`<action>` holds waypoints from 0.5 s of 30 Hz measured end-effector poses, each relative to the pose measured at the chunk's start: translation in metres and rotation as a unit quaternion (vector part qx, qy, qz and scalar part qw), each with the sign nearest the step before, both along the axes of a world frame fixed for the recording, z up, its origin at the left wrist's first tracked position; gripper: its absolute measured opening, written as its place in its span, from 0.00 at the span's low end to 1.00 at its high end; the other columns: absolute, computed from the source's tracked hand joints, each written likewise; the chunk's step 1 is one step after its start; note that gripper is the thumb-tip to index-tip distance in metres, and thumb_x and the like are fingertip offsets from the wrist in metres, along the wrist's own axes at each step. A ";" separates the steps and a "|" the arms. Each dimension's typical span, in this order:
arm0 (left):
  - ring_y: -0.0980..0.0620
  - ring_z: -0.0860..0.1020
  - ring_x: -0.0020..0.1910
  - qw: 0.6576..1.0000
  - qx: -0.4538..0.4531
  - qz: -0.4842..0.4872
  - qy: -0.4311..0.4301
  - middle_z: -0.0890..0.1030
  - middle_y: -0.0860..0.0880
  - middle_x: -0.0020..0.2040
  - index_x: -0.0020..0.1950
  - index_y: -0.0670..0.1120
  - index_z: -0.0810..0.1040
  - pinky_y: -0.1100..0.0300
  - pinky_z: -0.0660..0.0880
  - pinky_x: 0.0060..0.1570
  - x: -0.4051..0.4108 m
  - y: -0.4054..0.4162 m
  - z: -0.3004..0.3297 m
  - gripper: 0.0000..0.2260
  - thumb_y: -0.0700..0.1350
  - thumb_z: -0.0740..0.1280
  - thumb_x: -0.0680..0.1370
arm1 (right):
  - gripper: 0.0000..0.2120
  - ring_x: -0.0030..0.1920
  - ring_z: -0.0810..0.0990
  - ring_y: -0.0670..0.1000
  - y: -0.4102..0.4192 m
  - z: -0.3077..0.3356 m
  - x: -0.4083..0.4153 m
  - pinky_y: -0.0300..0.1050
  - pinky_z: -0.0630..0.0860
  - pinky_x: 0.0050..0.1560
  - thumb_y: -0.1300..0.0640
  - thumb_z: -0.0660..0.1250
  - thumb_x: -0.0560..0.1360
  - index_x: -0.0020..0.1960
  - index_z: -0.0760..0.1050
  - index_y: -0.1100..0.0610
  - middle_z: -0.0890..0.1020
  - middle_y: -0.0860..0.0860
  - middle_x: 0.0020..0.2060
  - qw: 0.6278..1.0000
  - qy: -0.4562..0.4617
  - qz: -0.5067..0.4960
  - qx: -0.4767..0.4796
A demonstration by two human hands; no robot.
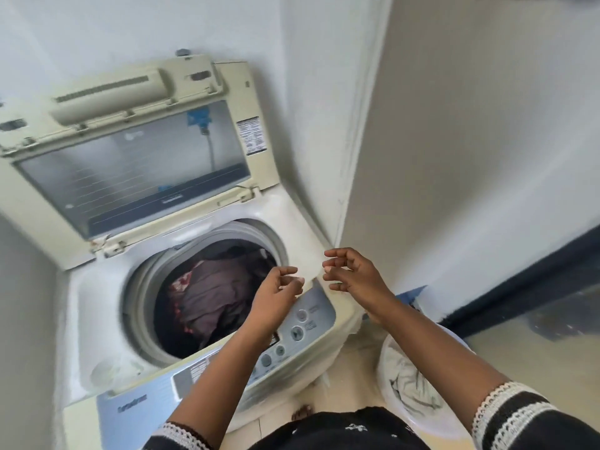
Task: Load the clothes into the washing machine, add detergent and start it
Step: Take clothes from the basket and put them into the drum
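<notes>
Cream plastic frames the washing machine point(97, 287), a top-loader standing in a white corner with its windowed lid point(130, 164) raised against the wall; the clothes point(211, 297), mauve and dark fabric with a patch of red print, lie heaped inside the drum point(143, 280), filling most of the round opening; the left hand point(276, 297) hangs above the drum's right edge and the control panel point(292, 332), its grip slack, fingers loosely curled and holding nothing; the right hand point(354, 274) hovers just beside it, over the machine's right rim, its grip likewise loose and empty, fingers bent with gaps between them; the two hands are near each other but apart; round buttons show on the grey-blue panel below the left wrist; on the floor to the right sits a pale laundry basket point(454, 430) with what seems to be white cloth point(409, 384) inside, though the right forearm hides part of it.
</notes>
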State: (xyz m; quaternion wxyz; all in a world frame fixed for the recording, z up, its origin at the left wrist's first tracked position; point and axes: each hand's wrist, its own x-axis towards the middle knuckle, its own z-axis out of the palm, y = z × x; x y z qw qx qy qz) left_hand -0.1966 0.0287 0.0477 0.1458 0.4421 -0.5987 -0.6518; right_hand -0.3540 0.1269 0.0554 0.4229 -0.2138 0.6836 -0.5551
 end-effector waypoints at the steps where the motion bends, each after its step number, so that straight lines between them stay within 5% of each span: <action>1: 0.50 0.81 0.52 0.999 -0.022 -0.028 -0.001 0.82 0.48 0.53 0.58 0.53 0.76 0.49 0.78 0.57 -0.013 0.006 0.001 0.09 0.46 0.68 0.79 | 0.11 0.47 0.84 0.49 0.010 0.002 -0.010 0.44 0.81 0.49 0.62 0.68 0.78 0.58 0.78 0.52 0.83 0.52 0.51 1.000 0.015 -0.014 0.007; 8: 0.55 0.81 0.52 0.969 -0.050 -0.240 -0.003 0.82 0.52 0.52 0.60 0.55 0.76 0.57 0.78 0.57 -0.101 0.054 0.001 0.11 0.49 0.68 0.78 | 0.11 0.50 0.84 0.53 0.087 0.000 -0.073 0.48 0.79 0.52 0.61 0.68 0.77 0.58 0.79 0.50 0.83 0.53 0.51 0.992 0.016 -0.117 0.049; 15: 0.51 0.80 0.53 0.935 -0.046 -0.339 -0.090 0.81 0.50 0.53 0.60 0.52 0.75 0.53 0.76 0.57 -0.163 0.097 -0.023 0.11 0.50 0.67 0.79 | 0.13 0.42 0.80 0.50 0.176 -0.041 -0.113 0.38 0.74 0.38 0.67 0.66 0.77 0.59 0.78 0.57 0.81 0.53 0.45 0.978 -0.030 -0.159 0.135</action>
